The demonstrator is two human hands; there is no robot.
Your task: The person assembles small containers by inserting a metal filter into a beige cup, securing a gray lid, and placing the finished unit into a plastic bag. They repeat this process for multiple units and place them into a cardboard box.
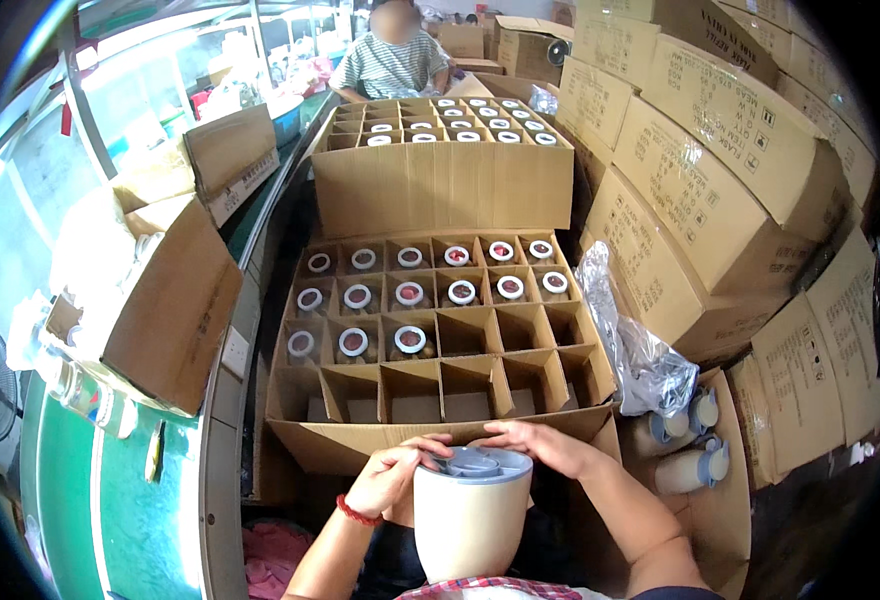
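Note:
A cream vacuum jug [470, 525] with a blue-grey lid [475, 463] stands upright against my body, its top tilted slightly toward view. My left hand [398, 478], with a red bracelet at the wrist, has its fingers bent over the left edge of the lid. My right hand [550, 450] reaches over the lid's far right edge with fingers stretched out; its thumb is hidden. Just beyond both hands is an open carton [360, 435] with cardboard dividers. White-rimmed round tops [410, 340] show in its far rows; the nearest row of cells holds none.
A second divided carton [440, 190] stands behind, with a person [390, 60] beyond it. Stacked cartons [700, 190] rise at the right, near a plastic bag [640, 360] and an open box with several cream jugs [693, 470]. A green bench [110, 500] runs along the left.

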